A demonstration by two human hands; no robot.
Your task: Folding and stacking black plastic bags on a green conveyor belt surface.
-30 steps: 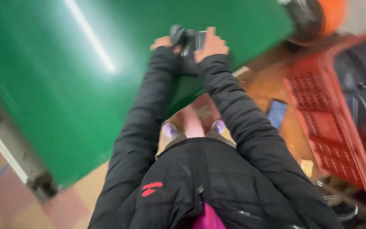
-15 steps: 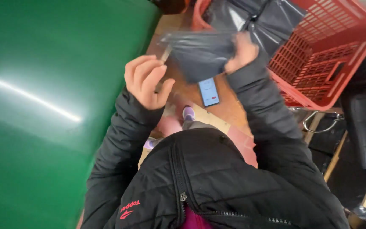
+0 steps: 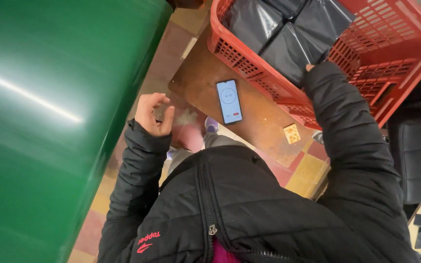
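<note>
The left hand (image 3: 153,114) is raised beside the green surface (image 3: 49,122), palm turned inward, fingers loosely curled and holding nothing. Its forearm, in a black padded sleeve, is bent up from the elbow and runs close along the green edge.

The right arm stretches forward across the table (image 3: 264,124) and over the rim of the red basket (image 3: 391,58). The right hand (image 3: 310,67) is almost wholly hidden behind the sleeve cuff and the basket wall; only a sliver of skin shows at the cuff, against a dark grey bag (image 3: 288,48). Whether it grips the bag cannot be told.

Several such grey plastic bags lie inside the basket, glossy and folded, filling its near end. The basket stands tilted on the far right part of the table.

A phone (image 3: 229,101) lies flat on the brown table, screen lit, between the two arms and just beside the basket's near wall. A small yellow patterned square (image 3: 292,133) lies near the table's edge, close to the right sleeve. Below the table edge the floor shows red and yellow tiles.
</note>
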